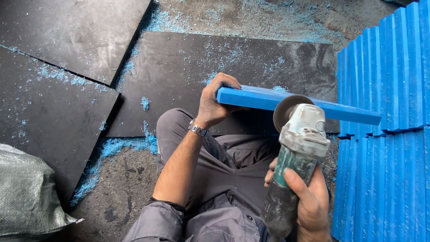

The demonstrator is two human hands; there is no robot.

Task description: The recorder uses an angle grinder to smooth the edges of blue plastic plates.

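Observation:
My left hand (216, 102) grips the left end of a long blue plastic bar (340, 110), holding it level above my knees. A metal watch (198, 129) sits on that wrist. My right hand (309, 200) is wrapped around the green body of an angle grinder (296, 157). The grinder's grey head points up and its round disc (283, 111) rests against the near edge of the blue bar, about midway along it.
Stacks of similar blue bars (389, 130) stand at the right. Black sheets (67, 67) lie on the concrete floor, dusted with blue shavings (121, 145). A grey woven sack (27, 192) sits at the lower left.

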